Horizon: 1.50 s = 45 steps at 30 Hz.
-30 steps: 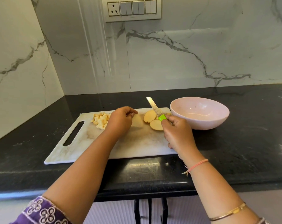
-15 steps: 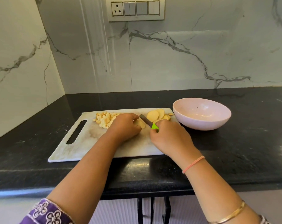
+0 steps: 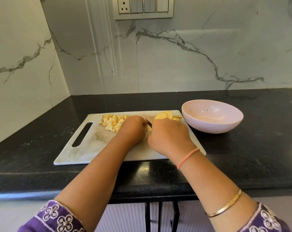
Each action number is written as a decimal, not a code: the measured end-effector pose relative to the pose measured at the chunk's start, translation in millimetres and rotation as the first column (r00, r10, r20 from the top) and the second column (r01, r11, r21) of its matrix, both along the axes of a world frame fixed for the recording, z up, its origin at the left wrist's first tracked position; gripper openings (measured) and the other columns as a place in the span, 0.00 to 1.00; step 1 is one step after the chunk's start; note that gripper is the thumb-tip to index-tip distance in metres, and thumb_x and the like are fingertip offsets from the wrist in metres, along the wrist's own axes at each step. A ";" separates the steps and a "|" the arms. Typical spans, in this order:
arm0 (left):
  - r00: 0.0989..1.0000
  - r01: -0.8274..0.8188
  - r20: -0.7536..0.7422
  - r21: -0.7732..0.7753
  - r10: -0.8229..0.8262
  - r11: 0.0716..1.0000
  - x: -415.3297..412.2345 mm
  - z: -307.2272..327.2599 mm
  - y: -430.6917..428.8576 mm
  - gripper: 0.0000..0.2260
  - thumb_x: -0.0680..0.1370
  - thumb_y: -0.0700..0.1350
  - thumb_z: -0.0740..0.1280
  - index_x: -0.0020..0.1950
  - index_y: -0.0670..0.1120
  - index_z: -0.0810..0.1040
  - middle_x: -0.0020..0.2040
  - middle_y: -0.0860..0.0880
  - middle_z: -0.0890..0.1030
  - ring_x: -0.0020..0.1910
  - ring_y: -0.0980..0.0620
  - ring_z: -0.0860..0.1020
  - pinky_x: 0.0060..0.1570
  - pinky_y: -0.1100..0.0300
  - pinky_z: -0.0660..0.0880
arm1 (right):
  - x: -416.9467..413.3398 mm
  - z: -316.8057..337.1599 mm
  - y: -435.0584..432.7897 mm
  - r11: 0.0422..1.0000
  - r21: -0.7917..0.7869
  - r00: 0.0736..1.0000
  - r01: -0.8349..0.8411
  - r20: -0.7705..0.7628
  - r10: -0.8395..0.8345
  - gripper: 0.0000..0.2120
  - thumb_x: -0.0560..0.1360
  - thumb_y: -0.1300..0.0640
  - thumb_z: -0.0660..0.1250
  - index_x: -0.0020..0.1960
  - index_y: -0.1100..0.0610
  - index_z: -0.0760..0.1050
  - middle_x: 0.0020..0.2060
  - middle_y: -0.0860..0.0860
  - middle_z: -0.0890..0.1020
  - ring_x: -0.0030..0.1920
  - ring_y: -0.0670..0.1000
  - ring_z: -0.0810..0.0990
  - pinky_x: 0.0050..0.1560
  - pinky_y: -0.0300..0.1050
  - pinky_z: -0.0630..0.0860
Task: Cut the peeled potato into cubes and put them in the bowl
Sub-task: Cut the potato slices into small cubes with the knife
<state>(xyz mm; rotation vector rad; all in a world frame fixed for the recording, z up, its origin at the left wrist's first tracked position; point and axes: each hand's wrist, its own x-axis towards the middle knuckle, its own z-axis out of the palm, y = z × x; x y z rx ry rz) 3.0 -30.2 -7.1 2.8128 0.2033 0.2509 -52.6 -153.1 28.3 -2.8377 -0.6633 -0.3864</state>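
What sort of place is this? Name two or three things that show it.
Probably a home kitchen: a black stone counter meets marble wall tiles, a cutting board carries potato cubes, and a pink bowl stands beside it.

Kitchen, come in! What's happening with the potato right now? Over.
Left hand holds potato piece down; right hand grips knife at it. Cubes piled on board; bowl holds none. Nothing in the way.
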 end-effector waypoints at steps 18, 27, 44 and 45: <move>1.000 0.025 0.019 -0.119 -0.023 0.993 -4.2 -5.7 11.4 0.12 0.79 0.43 0.64 0.61 0.44 0.80 0.58 0.45 0.80 0.56 0.47 0.77 0.57 0.58 0.71 | -46.2 14.6 -28.6 1.000 -0.026 0.996 -0.006 -0.089 0.004 0.15 0.77 0.53 0.58 0.33 0.52 0.59 0.31 0.48 0.66 0.29 0.46 0.63 0.27 0.40 0.57; 0.996 0.043 0.082 -0.112 -0.033 0.993 -8.5 -7.3 13.0 0.11 0.78 0.40 0.63 0.58 0.42 0.81 0.59 0.43 0.80 0.58 0.46 0.76 0.58 0.58 0.71 | -16.3 0.8 -7.4 0.985 0.144 0.986 0.093 -0.149 -0.071 0.07 0.78 0.54 0.57 0.48 0.55 0.73 0.42 0.53 0.74 0.48 0.57 0.75 0.40 0.43 0.66; 0.993 -0.043 0.106 -0.119 0.055 0.992 2.6 -10.5 14.2 0.10 0.78 0.40 0.64 0.57 0.43 0.82 0.57 0.46 0.80 0.55 0.47 0.78 0.53 0.60 0.72 | -38.6 7.2 -7.3 1.000 -0.027 0.997 -0.010 -0.073 0.008 0.15 0.78 0.54 0.58 0.33 0.53 0.60 0.31 0.48 0.67 0.35 0.51 0.68 0.29 0.41 0.60; 0.993 -0.035 0.112 -0.127 0.049 0.991 2.1 -11.3 14.2 0.10 0.78 0.40 0.63 0.57 0.42 0.82 0.57 0.46 0.81 0.54 0.47 0.78 0.53 0.60 0.72 | -41.9 8.6 -10.6 0.999 -0.033 0.997 -0.009 -0.078 0.006 0.15 0.77 0.54 0.58 0.33 0.52 0.60 0.31 0.48 0.67 0.33 0.50 0.67 0.28 0.40 0.59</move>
